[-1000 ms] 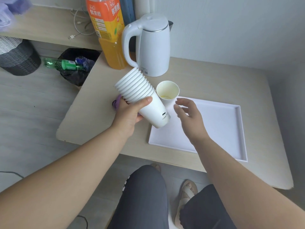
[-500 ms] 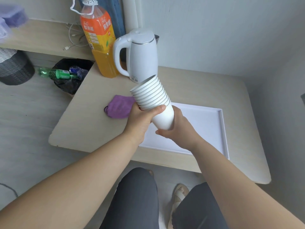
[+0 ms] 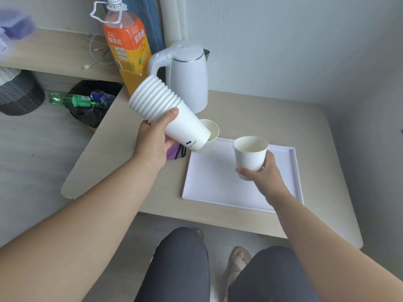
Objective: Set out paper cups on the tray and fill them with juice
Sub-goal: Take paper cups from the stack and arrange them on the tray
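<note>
My left hand grips a tilted stack of white paper cups, held above the table's left part. My right hand holds a single white paper cup upright from below, above the white tray. Another paper cup stands at the tray's far left corner, half hidden by the stack. A big bottle of orange juice stands at the table's far left, capped.
A white electric kettle stands behind the tray beside the juice bottle. A purple cloth lies left of the tray under my left hand. A black bin with a green bottle sits on the floor left of the table. My knees are below the table's near edge.
My right hand pulled one cup off the bottom of the stack and moved it right over the tray. My left hand tilted the stack and lifted it slightly left.
</note>
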`<state>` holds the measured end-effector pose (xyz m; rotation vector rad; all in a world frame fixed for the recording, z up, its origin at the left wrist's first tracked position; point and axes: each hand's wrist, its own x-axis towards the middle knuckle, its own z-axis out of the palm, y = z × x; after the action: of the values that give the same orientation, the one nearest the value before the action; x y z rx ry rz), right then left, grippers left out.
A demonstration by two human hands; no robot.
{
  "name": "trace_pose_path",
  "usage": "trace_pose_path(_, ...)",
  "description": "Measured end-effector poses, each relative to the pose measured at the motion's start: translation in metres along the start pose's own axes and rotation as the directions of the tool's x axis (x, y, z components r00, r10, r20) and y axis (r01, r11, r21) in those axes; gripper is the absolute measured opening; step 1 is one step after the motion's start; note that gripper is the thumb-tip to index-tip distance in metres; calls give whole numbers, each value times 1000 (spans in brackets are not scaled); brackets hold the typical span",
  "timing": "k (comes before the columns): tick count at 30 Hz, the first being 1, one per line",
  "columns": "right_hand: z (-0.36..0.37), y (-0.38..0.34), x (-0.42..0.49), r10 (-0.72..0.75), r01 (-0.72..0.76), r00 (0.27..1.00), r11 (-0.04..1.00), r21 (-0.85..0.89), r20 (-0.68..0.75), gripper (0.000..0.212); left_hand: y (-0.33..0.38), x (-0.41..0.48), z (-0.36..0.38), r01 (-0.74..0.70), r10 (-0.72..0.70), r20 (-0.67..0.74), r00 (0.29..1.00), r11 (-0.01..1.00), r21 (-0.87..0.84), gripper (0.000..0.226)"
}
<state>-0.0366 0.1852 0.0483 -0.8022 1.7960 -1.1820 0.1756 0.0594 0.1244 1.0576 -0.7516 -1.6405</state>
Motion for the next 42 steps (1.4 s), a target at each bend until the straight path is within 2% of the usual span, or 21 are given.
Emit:
trace_pose_path(5, 19, 4, 40, 9, -7, 999, 999, 51, -49, 73, -9, 8, -11, 37, -38, -56, 998, 999, -23, 46)
trace_pose_path(12, 41, 15, 71, -23, 10, 995, 991, -131, -97, 76, -15, 17, -23, 30, -29, -37, 999, 999, 21, 38)
trace_pose_path(18, 43, 25, 72, -2, -20, 993, 982, -188, -116, 75, -20, 21, -25, 27, -26, -18, 999, 998, 56, 45)
trace_pose_path(24, 42, 32, 75, -22, -8, 992, 973, -232, -126, 63, -25, 19, -20, 44, -45, 3, 999, 992, 114, 38)
trace_pose_path(28, 41, 33, 82, -8, -28, 990, 967, -254, -140, 56, -28, 17, -17, 50, -51, 3, 999, 992, 114, 49)
trace_pose_path(35, 39, 33, 91, -34, -7, 993, 938, -345, -113, 63, -32, 12, -15, 58, -61, 21, 998, 987, 150, 42)
trace_pose_path(42, 39, 32, 87, -13, -15, 995, 959, -284, -99, 63, -32, 5, -8, 45, -50, 33, 998, 990, 134, 65)
